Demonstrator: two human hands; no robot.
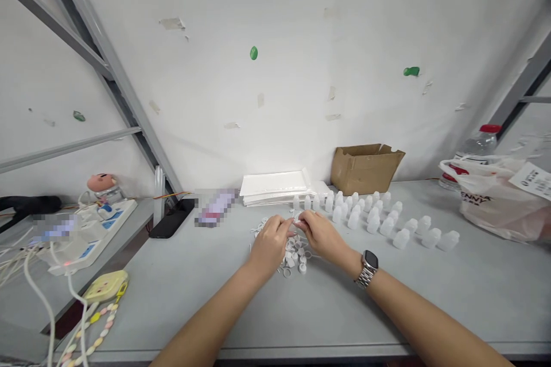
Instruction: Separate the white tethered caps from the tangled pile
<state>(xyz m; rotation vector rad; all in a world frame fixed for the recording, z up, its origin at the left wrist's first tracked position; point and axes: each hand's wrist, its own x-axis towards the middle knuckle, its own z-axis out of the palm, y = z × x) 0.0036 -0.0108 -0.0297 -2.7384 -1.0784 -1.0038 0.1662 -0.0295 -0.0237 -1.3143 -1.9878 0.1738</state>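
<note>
My left hand [270,245] and my right hand [322,231] meet above a loose pile of small white plastic caps and rings [294,257]. The fingers of both are pinched together, tip to tip. Whatever sits between them is too small and too covered to name. A watch with a metal band [367,269] is on my right wrist. Just beyond and to the right of my hands stand rows of small translucent white bottles [353,219], upright on the grey table [275,315].
Behind the bottles are a cardboard box [365,172] and a stack of white sheets or trays [275,186]. A plastic bag [486,200] and a large bottle [480,146] stand at right. Leftward lie a black phone [173,219], a power strip [97,235] and cables.
</note>
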